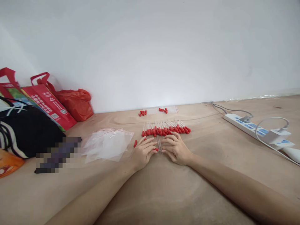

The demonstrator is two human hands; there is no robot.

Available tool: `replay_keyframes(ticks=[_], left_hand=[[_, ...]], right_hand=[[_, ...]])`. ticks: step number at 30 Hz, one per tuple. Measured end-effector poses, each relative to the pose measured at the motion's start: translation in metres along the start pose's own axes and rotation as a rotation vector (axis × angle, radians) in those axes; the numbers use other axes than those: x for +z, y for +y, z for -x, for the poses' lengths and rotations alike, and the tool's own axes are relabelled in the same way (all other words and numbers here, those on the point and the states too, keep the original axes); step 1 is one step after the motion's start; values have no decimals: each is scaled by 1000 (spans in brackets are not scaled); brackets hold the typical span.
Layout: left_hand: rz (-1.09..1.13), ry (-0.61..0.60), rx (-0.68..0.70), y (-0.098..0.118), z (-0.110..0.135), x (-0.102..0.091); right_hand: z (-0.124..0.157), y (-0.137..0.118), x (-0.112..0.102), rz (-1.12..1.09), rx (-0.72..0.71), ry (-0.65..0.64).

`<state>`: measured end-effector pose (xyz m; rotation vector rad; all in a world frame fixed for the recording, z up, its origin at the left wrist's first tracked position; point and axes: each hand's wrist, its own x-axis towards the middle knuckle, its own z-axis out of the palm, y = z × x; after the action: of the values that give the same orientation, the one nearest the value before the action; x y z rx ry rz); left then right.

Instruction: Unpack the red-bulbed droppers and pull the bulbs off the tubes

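My left hand [142,151] and my right hand [175,148] rest side by side on the wooden surface [164,193], fingers pinched toward each other. Between the fingertips lie a few clear glass droppers [159,143], and both hands appear to pinch them. A red rubber bulb [156,149] shows at my left fingertips. Just beyond the hands lies a row of several droppers with red bulbs [166,129]. One loose red bulb [135,143] sits left of my left hand.
Clear zip bags [106,144] lie to the left. More red bulbs [142,112] and small bags [164,109] sit near the white wall. Red shopping bags [50,104] and a black bag [25,131] stand far left. A white power strip [257,129] with cables lies at the right.
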<state>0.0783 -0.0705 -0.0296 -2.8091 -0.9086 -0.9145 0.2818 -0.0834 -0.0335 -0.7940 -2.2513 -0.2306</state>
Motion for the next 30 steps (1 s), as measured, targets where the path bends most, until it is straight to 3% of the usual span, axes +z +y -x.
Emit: replay_keyframes(ticks=[6,12,19,25,30], left_hand=[[14,53,52,-7,6,-3],[-35,208,-17,-30,18,-18],[-98,320,-201,-26,13,-18],[-90,289,-377,-34,14,-15],[-107,204,-404,-35,12,-14]], right_hand=[[4,4,-3,-17,-17,4],[15,21,-8,28,106,29],[16,21,0,26,230,-49],[10,17,5,-62,366,-46],[3,8,11,-9,449,-17]])
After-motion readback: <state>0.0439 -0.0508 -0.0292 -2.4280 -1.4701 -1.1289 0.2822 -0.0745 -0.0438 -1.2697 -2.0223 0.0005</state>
